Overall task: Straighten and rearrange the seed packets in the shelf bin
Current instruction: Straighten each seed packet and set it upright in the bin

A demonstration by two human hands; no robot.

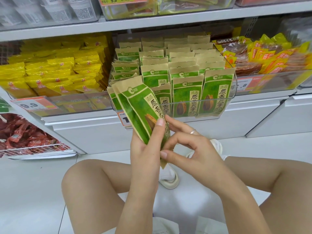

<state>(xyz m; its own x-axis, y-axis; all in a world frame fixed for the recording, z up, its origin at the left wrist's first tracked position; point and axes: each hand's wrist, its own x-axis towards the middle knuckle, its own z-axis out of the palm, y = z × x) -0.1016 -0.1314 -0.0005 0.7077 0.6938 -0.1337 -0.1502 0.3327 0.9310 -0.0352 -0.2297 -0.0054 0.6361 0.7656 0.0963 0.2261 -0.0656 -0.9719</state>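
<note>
Seed packets (135, 105), a small fanned stack of them, sit out in front of the clear shelf bin (233, 92), gripped by the left hand (145, 149) while the right hand (187, 146) pinches their lower edge, seemingly to square them. The bin holds upright rows of matching green packets, with the left column looking looser.

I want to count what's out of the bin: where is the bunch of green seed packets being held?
In the head view, centre, the bunch of green seed packets is gripped by the left hand, before the clear bin; the right hand touches its lower edge.
</note>
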